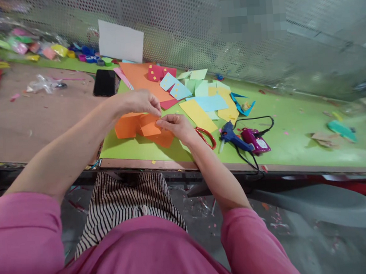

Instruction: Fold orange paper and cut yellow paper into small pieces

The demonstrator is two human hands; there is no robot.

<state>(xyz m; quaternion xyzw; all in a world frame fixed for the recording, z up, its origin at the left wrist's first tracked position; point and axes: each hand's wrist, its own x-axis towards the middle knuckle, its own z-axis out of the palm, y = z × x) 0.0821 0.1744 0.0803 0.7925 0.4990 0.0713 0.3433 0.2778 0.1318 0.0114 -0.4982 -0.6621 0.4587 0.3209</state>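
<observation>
My left hand [141,102] and my right hand [176,125] meet over a folded orange paper piece [140,126] on the green table mat [280,147]. Both hands have their fingers pinched together, each gripping the upper edge of the orange paper near its middle. The fingertips of the two hands almost touch. More orange paper shows below my right hand. Red-handled scissors [206,136] lie just right of my right wrist.
A blue glue gun [233,137] and a purple one [256,140] with a black cord lie to the right. Yellow, blue, green and red paper sheets [199,102] are strewn behind the hands. A black phone [104,82] and a white sheet [120,41] stand further back.
</observation>
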